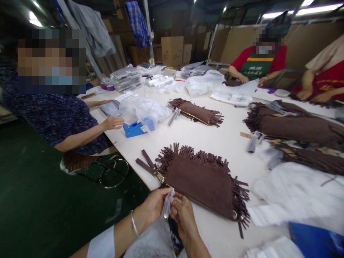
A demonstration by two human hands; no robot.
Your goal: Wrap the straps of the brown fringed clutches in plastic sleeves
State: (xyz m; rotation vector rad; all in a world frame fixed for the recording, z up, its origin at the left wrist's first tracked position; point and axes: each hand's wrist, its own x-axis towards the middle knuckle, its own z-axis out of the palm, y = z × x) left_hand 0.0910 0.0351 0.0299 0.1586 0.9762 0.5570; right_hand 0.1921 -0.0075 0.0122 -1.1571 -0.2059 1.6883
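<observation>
Between the fingers of both hands, close to the table's front edge, is a small clear plastic wrapper [167,207] around something I cannot make out. My left hand [153,205], with a silver bangle at the wrist, pinches its upper end. My right hand [183,214] has its fingers curled against its other side. Just beyond them a brown fringed clutch bag [200,182] lies flat, its zipper edge towards me. Dark strap ends [147,164] and gold-coloured hardware [160,177] stick out at its left corner.
Another fringed bag [197,111] lies mid-table, with stacked brown bags [292,123] at right. White wrapping [301,190] covers the near right. A person [80,118] sits at left by a blue tape dispenser [135,129]; two more people work across the table [150,148].
</observation>
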